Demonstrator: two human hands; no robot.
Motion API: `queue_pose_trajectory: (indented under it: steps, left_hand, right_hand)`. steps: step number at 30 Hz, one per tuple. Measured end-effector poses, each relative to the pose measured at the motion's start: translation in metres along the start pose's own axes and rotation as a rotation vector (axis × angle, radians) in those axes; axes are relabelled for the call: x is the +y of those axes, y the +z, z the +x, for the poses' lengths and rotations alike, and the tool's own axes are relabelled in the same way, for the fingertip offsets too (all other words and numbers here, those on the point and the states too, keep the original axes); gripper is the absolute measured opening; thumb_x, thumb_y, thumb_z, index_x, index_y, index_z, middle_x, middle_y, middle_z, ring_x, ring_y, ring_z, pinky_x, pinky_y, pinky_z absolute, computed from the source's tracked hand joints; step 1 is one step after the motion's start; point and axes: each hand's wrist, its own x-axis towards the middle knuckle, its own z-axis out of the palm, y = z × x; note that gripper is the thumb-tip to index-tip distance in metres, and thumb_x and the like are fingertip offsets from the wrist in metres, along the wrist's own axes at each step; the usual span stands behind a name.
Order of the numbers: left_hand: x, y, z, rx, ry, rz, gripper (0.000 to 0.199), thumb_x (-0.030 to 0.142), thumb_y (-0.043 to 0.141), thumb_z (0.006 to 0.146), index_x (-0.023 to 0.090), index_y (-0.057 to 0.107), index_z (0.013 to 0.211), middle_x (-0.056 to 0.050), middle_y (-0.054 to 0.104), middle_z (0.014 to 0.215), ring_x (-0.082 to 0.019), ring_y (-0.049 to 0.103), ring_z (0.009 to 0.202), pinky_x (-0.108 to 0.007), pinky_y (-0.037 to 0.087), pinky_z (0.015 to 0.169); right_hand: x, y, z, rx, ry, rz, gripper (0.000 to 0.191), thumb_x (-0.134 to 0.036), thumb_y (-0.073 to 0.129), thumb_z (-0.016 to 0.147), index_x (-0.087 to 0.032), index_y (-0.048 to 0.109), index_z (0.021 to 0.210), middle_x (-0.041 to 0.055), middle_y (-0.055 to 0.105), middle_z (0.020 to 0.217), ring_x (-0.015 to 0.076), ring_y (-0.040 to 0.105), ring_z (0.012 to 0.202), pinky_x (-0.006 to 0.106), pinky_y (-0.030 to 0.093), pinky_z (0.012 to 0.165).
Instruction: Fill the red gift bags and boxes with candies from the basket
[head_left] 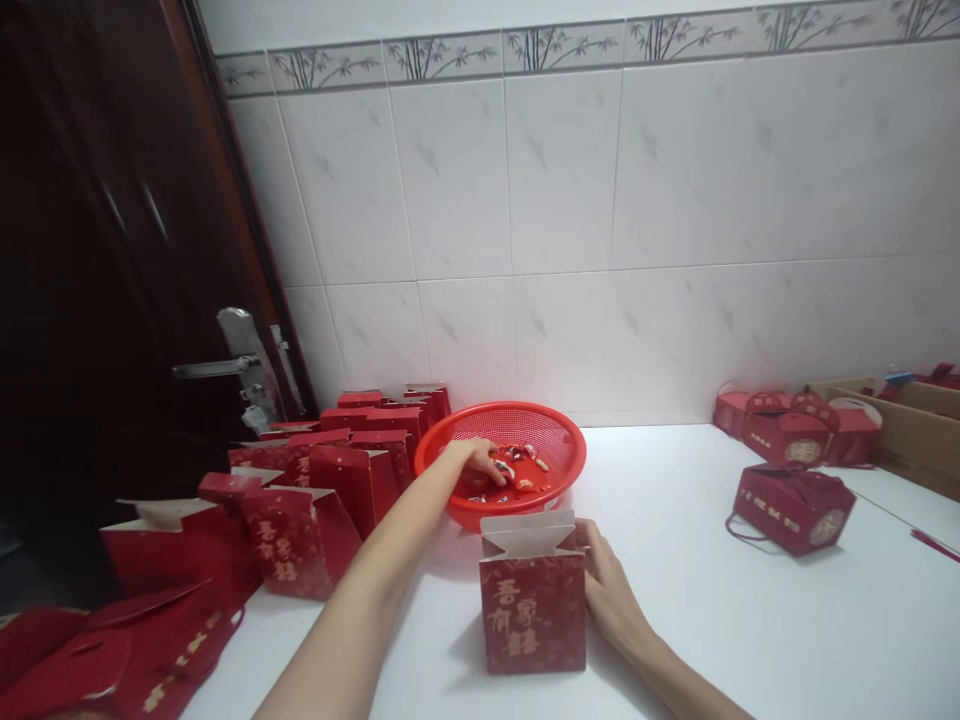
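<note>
My left hand (pixel 480 462) reaches into a red mesh basket (pixel 551 425), its fingers bent down over small wrapped pieces (pixel 525 484); what lies under the fingertips is hidden. In front of the basket an open-topped red box (pixel 533 615) with gold characters stands upright on the white table (pixel 645 560). Against its right side rests my right hand (pixel 609 585), the fingers partly hidden behind the box and holding it.
Several open red boxes (pixel 300 540) crowd the left side. A closed red box (pixel 793 508) with a cord handle sits at the right. Behind it are more closed boxes (pixel 784 430) and a cardboard carton (pixel 919 440). A tiled wall borders the table's back.
</note>
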Motion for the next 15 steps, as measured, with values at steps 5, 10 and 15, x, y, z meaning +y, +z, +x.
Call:
queue_pose_trajectory:
  steps: [5,10,15]
  left_hand:
    - [-0.001,0.001,0.001,0.111,-0.027,-0.022,0.072,0.055,0.074,0.067,0.020,0.061,0.129,-0.013,0.063,0.137,-0.033,0.061,0.123,-0.033,0.050,0.091]
    - [0.000,0.002,0.001,0.163,-0.026,-0.032,0.101,0.046,0.080,0.063,0.019,0.038,0.151,-0.018,0.038,0.159,-0.035,0.044,0.141,-0.035,0.045,0.104]
    - [0.017,-0.005,-0.015,0.146,0.136,-0.033,0.079,0.038,0.077,0.069,0.023,0.054,0.143,-0.011,0.052,0.149,-0.032,0.049,0.136,-0.033,0.042,0.108]
  right_hand:
    - [-0.009,-0.004,0.000,-0.040,0.066,0.018,0.043,-0.056,0.053,0.088,-0.022,0.064,0.111,0.0119,0.070,0.114,0.0289,0.065,0.101,0.041,0.055,0.084]
    - [-0.007,-0.003,0.000,-0.035,0.131,0.037,0.046,-0.057,0.053,0.087,-0.022,0.063,0.114,0.0126,0.068,0.120,0.0283,0.062,0.107,0.040,0.052,0.090]
    - [0.002,0.000,0.001,-0.018,0.131,0.038,0.046,-0.057,0.053,0.087,-0.023,0.062,0.117,0.0119,0.067,0.119,0.0280,0.062,0.107,0.040,0.052,0.090]
